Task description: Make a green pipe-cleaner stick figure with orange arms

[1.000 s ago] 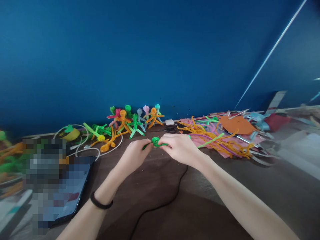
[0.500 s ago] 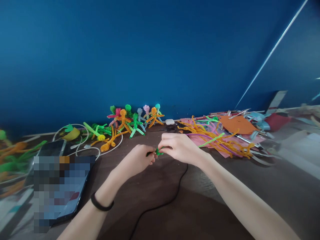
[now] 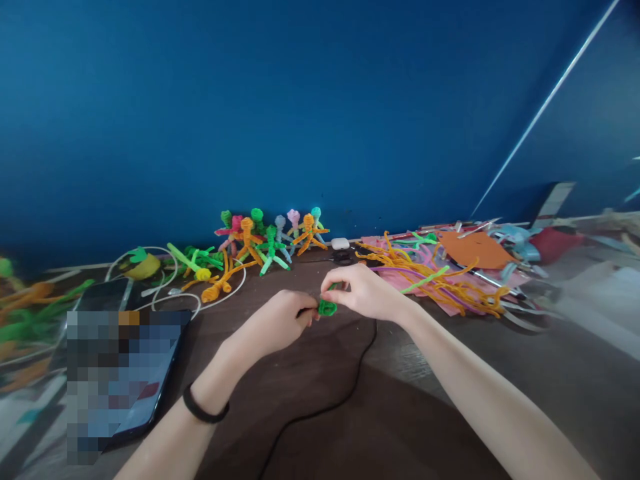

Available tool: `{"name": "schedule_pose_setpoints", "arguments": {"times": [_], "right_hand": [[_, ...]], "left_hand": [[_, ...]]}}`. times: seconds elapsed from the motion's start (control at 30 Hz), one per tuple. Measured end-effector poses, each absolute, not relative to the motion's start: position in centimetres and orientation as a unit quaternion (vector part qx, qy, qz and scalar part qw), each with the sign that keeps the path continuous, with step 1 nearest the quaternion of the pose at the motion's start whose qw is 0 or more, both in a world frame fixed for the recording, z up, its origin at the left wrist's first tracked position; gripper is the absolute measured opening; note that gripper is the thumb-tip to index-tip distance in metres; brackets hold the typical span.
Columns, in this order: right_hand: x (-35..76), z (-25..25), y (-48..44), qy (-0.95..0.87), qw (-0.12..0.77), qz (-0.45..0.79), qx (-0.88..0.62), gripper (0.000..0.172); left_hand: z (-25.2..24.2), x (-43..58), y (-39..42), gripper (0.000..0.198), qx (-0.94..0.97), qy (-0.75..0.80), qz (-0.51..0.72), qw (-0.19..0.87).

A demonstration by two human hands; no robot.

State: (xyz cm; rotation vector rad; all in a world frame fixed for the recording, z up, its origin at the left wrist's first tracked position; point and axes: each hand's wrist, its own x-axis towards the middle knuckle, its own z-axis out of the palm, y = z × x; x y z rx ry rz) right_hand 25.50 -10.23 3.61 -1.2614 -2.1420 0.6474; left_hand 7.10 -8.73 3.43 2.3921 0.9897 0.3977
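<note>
Between my fingertips is a small coiled piece of green pipe cleaner (image 3: 327, 308), held above the dark table (image 3: 320, 400). My left hand (image 3: 286, 320) pinches its left side, with a black band round the wrist. From the right, my right hand (image 3: 357, 290) grips its upper edge between thumb and forefinger. Part of the green piece is hidden by the fingers. Beyond my hands, several pipe-cleaner figures (image 3: 273, 247) in green, orange, pink and blue stand against the blue wall. An orange figure (image 3: 217, 287) lies on its side nearer to me.
Loose orange pipe cleaners (image 3: 450, 290) and an orange sheet (image 3: 477, 250) lie on the right. A white case (image 3: 340, 244) sits by the wall. On the left are a tablet (image 3: 173, 360), a phone (image 3: 107, 297) and a white cable (image 3: 176, 267). A black cable (image 3: 357, 380) crosses the table.
My right fingers have shifted slightly on the green pipe cleaner, and more of its coil shows now between my hands. My left hand has stayed nearly in place.
</note>
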Motion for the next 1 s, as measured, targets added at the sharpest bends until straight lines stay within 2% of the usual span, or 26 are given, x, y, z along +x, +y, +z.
{"name": "schedule_pose_setpoints", "arguments": {"times": [0.33, 0.5, 0.6, 0.8, 1.0], "right_hand": [[26.5, 3.9, -9.5, -0.773, 0.280, 0.348, -0.451, 0.021], [26.7, 3.4, -9.2, -0.755, 0.296, 0.396, -0.431, 0.026], [26.9, 3.3, -9.1, -0.741, 0.310, 0.421, -0.421, 0.024], [26.8, 3.6, -9.3, -0.769, 0.326, 0.327, -0.441, 0.015], [26.4, 3.8, -9.6, -0.782, 0.333, 0.268, -0.454, 0.020]], "left_hand": [[4.2, 7.2, -9.1, 0.024, 0.882, 0.337, 0.123, 0.306], [4.1, 7.1, -8.9, 0.023, 0.859, 0.325, 0.140, 0.371], [4.1, 7.0, -8.8, 0.023, 0.857, 0.328, 0.161, 0.364], [4.1, 7.0, -8.9, 0.025, 0.860, 0.342, 0.205, 0.317], [3.7, 7.2, -8.6, 0.025, 0.807, 0.380, 0.223, 0.394]]}}
